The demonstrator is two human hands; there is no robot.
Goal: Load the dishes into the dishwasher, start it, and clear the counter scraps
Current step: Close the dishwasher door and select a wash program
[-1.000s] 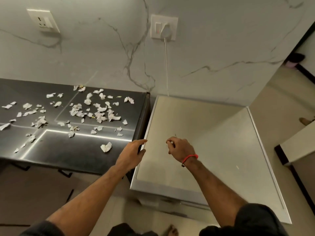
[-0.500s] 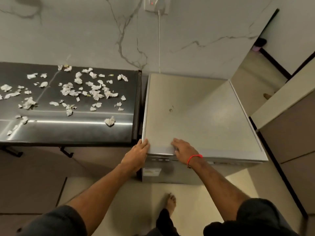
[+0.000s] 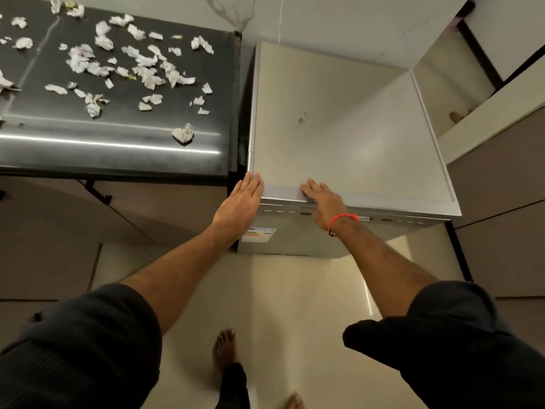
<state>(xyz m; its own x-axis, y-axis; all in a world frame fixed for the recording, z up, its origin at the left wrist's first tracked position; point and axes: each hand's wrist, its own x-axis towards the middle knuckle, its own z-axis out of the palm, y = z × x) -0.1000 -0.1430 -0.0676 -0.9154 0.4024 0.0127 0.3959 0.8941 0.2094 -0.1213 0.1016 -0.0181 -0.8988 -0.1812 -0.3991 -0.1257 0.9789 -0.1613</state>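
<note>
The silver dishwasher point(image 3: 348, 137) stands right of the black counter point(image 3: 118, 143), its door closed and its flat top bare. My left hand point(image 3: 240, 202) lies flat with straight fingers at the front left corner of the dishwasher top. My right hand point(image 3: 323, 199), with a red wrist band, rests with straight fingers on the front edge of the top, over the control strip. Several white paper scraps point(image 3: 141, 66) lie scattered over the counter; one crumpled scrap point(image 3: 183, 133) sits nearest the front. No dishes are visible.
A white cord point(image 3: 280, 16) runs up the marble wall behind the dishwasher. A cabinet point(image 3: 501, 172) stands close on the right. My bare feet point(image 3: 225, 349) are on the beige floor in front of the machine. An energy label point(image 3: 259, 234) is stuck on the door.
Both hands came from above the middle of the dishwasher top back to its front edge. My view tilted down and I stepped back, so the floor and my feet show.
</note>
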